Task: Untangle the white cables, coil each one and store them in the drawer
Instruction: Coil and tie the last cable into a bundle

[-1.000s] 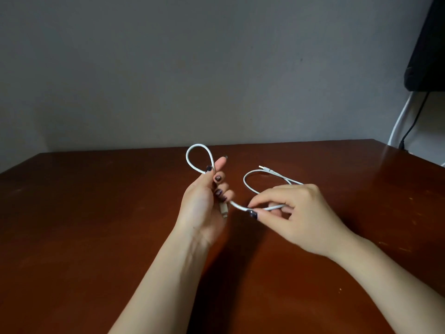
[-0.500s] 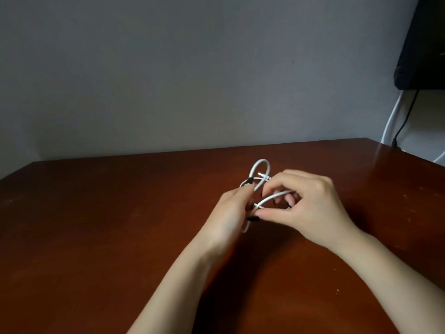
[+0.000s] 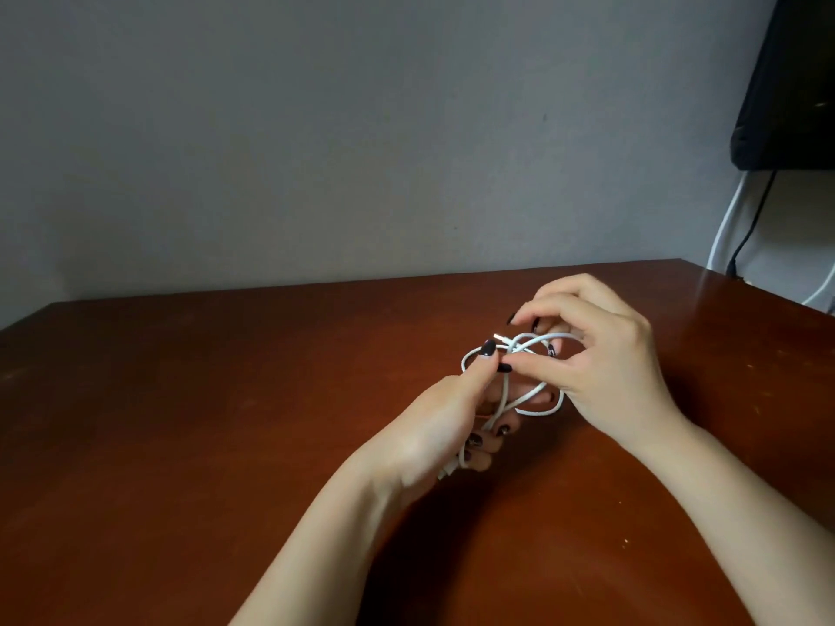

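Note:
A thin white cable (image 3: 540, 411) is gathered in a few small loops between both hands, just above the brown wooden table (image 3: 226, 422). My left hand (image 3: 445, 422) grips the loops, thumb up and fingers curled round the strands; one plug end sticks out below its fingers. My right hand (image 3: 596, 354) pinches the cable's upper strand between thumb and fingers, close to the metal plug tip (image 3: 499, 338). Only this one cable shows. No drawer is in view.
A grey wall stands behind the table's far edge. At the upper right hangs a black object (image 3: 786, 83), with a white cord (image 3: 723, 232) and a black cord (image 3: 745, 232) running down beside the table's right corner.
The hands came together and moved right. The single wide loop and long loose strand of a second ago are now several tight loops held between both hands.

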Tool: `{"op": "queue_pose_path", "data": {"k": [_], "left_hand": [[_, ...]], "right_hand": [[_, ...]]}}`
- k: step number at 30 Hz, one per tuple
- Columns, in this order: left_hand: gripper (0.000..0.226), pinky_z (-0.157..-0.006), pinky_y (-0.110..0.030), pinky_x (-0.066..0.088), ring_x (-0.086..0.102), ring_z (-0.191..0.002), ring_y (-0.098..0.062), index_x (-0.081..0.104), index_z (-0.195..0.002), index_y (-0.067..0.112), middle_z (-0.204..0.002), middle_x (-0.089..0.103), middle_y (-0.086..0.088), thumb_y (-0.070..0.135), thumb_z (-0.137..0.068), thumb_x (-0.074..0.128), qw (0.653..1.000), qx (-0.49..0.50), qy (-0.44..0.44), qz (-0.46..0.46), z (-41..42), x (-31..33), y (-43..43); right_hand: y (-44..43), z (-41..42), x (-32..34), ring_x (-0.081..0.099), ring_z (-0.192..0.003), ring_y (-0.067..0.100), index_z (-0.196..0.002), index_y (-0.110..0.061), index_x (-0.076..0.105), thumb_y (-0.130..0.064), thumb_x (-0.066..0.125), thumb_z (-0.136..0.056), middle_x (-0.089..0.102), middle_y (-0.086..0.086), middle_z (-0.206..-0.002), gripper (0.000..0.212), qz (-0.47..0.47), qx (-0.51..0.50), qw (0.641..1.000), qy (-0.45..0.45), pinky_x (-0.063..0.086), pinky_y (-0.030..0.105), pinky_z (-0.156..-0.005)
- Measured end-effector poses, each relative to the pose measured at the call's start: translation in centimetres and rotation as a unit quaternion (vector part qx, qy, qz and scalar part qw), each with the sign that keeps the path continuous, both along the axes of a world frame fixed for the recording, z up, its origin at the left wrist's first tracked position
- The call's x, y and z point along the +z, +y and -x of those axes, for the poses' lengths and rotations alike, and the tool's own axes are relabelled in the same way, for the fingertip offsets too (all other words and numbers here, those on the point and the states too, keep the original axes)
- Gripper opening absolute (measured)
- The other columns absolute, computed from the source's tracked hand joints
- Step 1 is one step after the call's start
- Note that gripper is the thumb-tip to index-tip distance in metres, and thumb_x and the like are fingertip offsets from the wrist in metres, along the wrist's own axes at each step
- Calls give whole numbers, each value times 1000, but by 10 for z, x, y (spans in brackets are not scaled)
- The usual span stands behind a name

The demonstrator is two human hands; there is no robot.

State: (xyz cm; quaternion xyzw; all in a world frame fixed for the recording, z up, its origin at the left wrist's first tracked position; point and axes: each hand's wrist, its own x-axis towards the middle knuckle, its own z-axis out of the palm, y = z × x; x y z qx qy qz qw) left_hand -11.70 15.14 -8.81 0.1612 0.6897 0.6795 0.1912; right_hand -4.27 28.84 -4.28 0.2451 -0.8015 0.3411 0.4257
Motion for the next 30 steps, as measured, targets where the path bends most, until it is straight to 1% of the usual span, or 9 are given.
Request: {"op": "queue_pose_path", "data": {"k": [2,7,10,13,16,18,21,25,30], "left_hand": [[74,-49,-14,34,44,-52,-4,76,-64,35,-48,54,11,44,-102,13,996,-76,-30,31,-15,3,-10],[57,-40,-19,27,35,-40,-6,73,-100,13,-57,47,4,43,-102,25,998,-49,-43,27,-44,25,-21],[51,-38,-19,17,26,-38,-7,69,-103,3,-49,40,5,37,-101,31,995,-36,-70,-54,-50,29,-32],[48,-36,-17,16,25,-37,-5,67,-102,3,-50,36,4,34,-101,30,977,3,-108,-183,-52,33,-39],[44,-42,-17,16,20,-50,-5,67,-106,7,-57,33,5,32,-101,32,942,54,-125,-308,-54,37,-44],[41,-44,-17,17,20,-53,-6,67,-109,8,-59,35,5,30,-102,32,928,82,-119,-344,-56,38,-47],[40,-39,-15,22,26,-47,-5,68,-104,10,-58,39,6,28,-102,33,945,116,-89,-293,-56,37,-45],[31,-42,-20,27,34,-42,-4,64,-106,21,-63,46,4,32,-102,35,982,147,-17,-117,-64,30,-32],[34,-43,-20,25,32,-45,-7,65,-106,25,-61,46,3,34,-100,33,991,81,-30,-105,-74,34,-24]], "right_hand": [[2,3,-2,54,-74,6,-83,-9,72,-29,78,-66,57,-1,-88,27,-23,-22,999,5,44,13,-65],[1,7,-5,56,-78,6,-84,-12,71,-28,69,-80,59,-3,-87,16,-41,-36,999,5,45,13,-66],[3,8,-7,60,-74,7,-91,-25,66,-14,60,-92,61,-15,-77,12,-13,-12,996,-86,46,18,-63],[5,11,-12,59,-61,9,-93,-32,61,-24,45,-99,61,-15,-66,18,-21,-33,985,-166,47,26,-59],[4,11,-13,58,-61,10,-84,-31,60,-31,43,-98,60,-14,-64,22,17,-61,988,-142,46,30,-60],[1,9,-10,53,-59,6,-73,-32,56,-26,45,-98,58,-18,-64,28,59,-58,991,-105,39,17,-53],[-3,6,-8,52,-59,-3,-73,-20,60,-9,52,-96,50,-17,-56,26,45,-73,996,-39,33,6,-53],[-7,6,-9,56,-72,3,-91,-8,71,-13,54,-90,56,-13,-69,19,5,-85,996,4,39,7,-58],[-8,3,-6,58,-74,9,-92,-7,71,-13,53,-90,57,-12,-69,19,7,-79,997,5,42,12,-59]]}}
